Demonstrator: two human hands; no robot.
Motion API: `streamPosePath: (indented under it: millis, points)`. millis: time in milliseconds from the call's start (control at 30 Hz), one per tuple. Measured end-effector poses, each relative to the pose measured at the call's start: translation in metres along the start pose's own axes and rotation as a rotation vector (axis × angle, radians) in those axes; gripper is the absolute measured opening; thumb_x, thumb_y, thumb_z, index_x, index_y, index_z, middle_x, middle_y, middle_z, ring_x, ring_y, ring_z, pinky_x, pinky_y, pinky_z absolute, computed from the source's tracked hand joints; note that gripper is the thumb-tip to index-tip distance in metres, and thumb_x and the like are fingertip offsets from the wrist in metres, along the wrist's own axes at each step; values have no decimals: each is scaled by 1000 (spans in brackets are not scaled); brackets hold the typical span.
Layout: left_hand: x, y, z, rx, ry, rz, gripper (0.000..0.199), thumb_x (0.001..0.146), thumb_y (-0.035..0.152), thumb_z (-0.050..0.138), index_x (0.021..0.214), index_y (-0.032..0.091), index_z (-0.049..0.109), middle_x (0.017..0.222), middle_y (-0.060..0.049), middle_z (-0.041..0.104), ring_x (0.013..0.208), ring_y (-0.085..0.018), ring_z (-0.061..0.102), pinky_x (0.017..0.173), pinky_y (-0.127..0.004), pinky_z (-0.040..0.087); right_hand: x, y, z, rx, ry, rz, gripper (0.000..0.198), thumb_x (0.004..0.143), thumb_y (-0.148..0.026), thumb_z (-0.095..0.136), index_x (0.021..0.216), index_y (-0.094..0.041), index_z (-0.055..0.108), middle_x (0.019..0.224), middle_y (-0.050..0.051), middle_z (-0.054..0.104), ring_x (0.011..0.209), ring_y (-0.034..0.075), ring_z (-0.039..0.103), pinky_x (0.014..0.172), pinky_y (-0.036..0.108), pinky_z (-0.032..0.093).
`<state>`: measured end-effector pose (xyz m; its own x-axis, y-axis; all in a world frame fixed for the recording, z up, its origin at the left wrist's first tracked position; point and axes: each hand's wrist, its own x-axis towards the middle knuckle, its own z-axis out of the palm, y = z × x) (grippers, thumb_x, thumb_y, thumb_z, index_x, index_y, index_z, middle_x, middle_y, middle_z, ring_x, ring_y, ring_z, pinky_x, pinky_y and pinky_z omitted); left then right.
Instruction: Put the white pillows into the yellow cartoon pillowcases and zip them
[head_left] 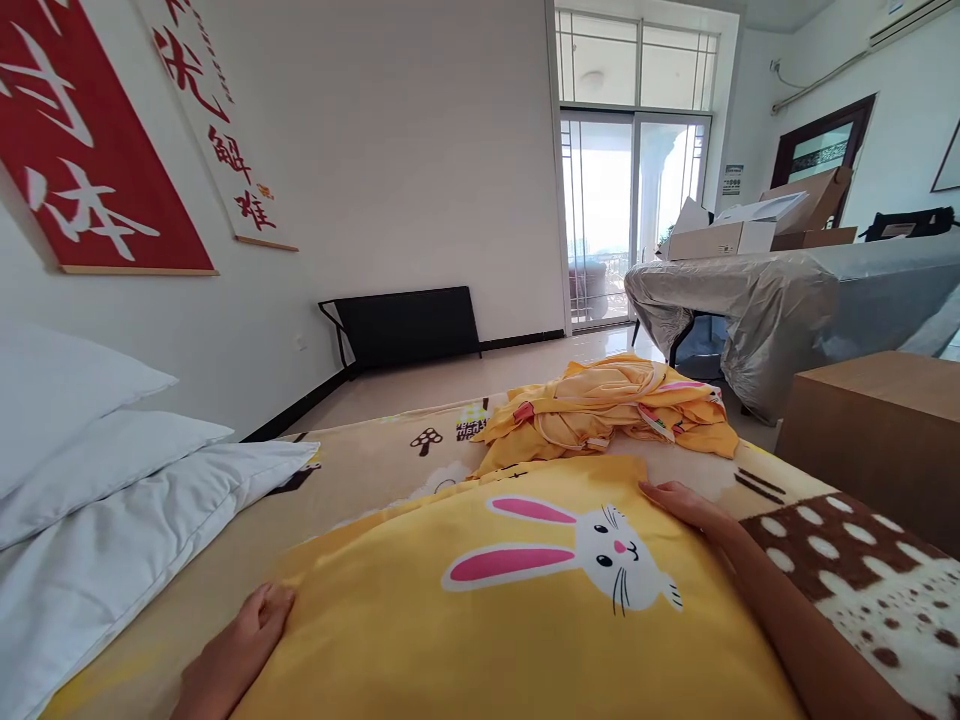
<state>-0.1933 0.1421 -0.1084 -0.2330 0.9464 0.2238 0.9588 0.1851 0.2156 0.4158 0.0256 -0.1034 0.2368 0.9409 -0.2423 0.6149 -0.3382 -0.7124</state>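
Observation:
A plump yellow pillow (360, 610) with a white rabbit print lies in front of me on the bed. My left hand (259, 620) is closed at its left edge, fingers curled in against the fabric. At the far right corner rests my right hand (686, 505), its fingers stretched out along the pillow's edge and touching it. Just beyond the pillow is a crumpled heap of yellow-orange printed bedding (600, 410).
White pillows (112, 520) are stacked on the left. A patterned blanket (847, 560) covers the bed. A brown box-like piece (870, 440) stands at the right, near a plastic-covered table (750, 290) bearing open cartons (720, 240). A black folded frame (409, 325) leans on the wall.

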Motion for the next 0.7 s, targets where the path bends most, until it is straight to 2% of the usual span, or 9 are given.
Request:
streamPosePath:
  millis: [67,167,267,333,433,467,533,633,700]
  points:
    - [-7,15,-19,-29,-34,-6,66,83,51,28,132,9,45,125,-16,59,108,-34,60,90,-46,47,-11,-7,0,238,-145,-10,64,78,-72,41,93,-17,68,101,12,70,91,25,66,76,34,52]
    - [-32,49,-54,-201,11,167,67,85,54,26,141,18,32,143,-6,43,125,-28,47,103,-42,39,-23,-16,0,526,-294,-28,59,74,-68,54,103,-18,66,110,10,68,100,24,64,87,35,51]
    - [-79,94,-90,-266,10,484,63,86,54,29,143,27,31,145,0,41,131,-26,40,107,-42,36,-29,-18,0,586,-323,-37,55,76,-64,56,108,-20,65,117,8,65,105,23,62,92,36,49]
    - [-118,125,-103,-238,1,775,59,89,51,31,145,34,23,148,3,32,136,-24,33,110,-43,32,-29,-15,2,551,-289,-48,52,76,-61,58,107,-20,66,118,8,65,106,23,62,93,35,48]
    - [-166,163,-103,-190,-97,1308,68,88,54,39,147,34,13,151,-1,22,138,-24,27,112,-44,27,-23,-6,12,468,-167,-68,50,74,-60,59,101,-19,68,111,9,68,101,24,63,89,35,50]
    - [-177,172,-99,-174,-135,1417,67,88,55,38,147,34,13,150,-3,22,137,-25,29,111,-45,29,-21,-2,16,441,-106,-79,50,74,-61,59,97,-18,69,106,8,69,98,24,64,86,36,51]
    - [-192,183,-93,-150,-221,1497,62,90,56,34,145,34,20,149,-5,25,136,-25,30,110,-47,31,-17,5,25,392,23,-94,49,72,-61,58,87,-16,69,92,8,72,91,26,65,81,38,52]
    - [-205,187,-94,-166,-336,1432,62,88,61,32,143,32,30,149,-7,25,137,-26,28,111,-52,26,-28,10,33,348,174,-95,46,70,-61,57,75,-16,67,81,9,71,87,29,65,79,40,51]
    - [-210,185,-100,-211,-370,1387,64,86,63,33,142,32,31,149,-7,24,138,-26,26,112,-54,23,-52,8,34,422,159,-53,47,71,-62,55,75,-17,67,81,10,72,85,30,66,79,41,51]
